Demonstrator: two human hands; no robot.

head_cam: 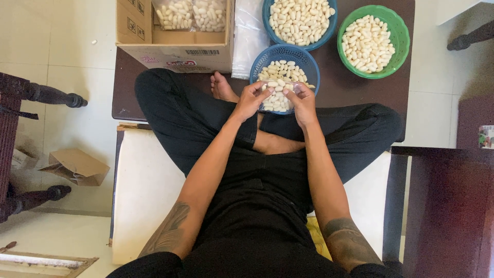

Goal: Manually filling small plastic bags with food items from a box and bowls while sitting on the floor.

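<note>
I sit cross-legged with both hands raised over a small blue basket [303,57] of white oval pieces. My left hand [250,99] and my right hand [302,102] together pinch the mouth of a small clear plastic bag [279,98] that holds several of the white pieces. The bag hangs just above the basket's near rim. A larger blue basket [269,24] and a green basket [399,36], both full of the same white pieces, stand behind it on the dark low table [339,87].
A cardboard box [170,49] with filled clear bags stands at the table's left. A stack of clear plastic bags [248,44] lies beside it. Dark wooden furniture legs [49,95] are at the left, a folded brown paper bag [77,166] lies on the floor, and a dark table [447,206] is at the right.
</note>
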